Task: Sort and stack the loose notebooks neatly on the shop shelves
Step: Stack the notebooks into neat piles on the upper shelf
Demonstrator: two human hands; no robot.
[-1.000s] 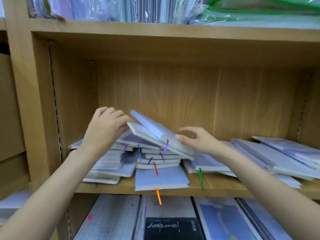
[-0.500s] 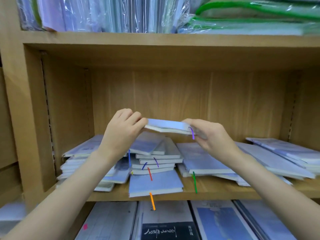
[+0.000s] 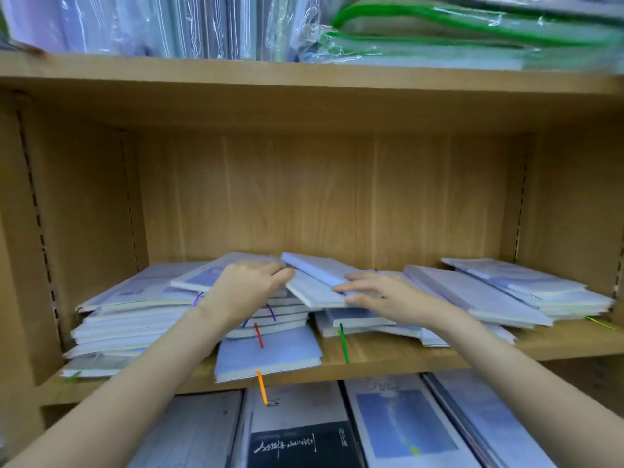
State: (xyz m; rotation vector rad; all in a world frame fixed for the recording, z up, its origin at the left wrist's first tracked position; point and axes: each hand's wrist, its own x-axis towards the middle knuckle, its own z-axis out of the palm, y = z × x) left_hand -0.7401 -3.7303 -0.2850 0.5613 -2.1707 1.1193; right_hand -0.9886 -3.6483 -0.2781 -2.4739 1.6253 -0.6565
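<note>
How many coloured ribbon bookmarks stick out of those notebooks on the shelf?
7 clear: orange ribbon, red ribbon, dark green ribbon, purple ribbon, two purple ribbons mid-stack, light green ribbon far right. Others may be hidden.

You get even, soft, fairly bright light from the front; shade gathers beneath the upper shelf board [image 3: 304,86] and in the compartment's corners. Wrapped stock [image 3: 202,25] up top throws small glints and smears with motion blur, worst toward the right edge. Your wide lens bows the shelf [image 3: 388,358] lines at the frame edges.
</note>
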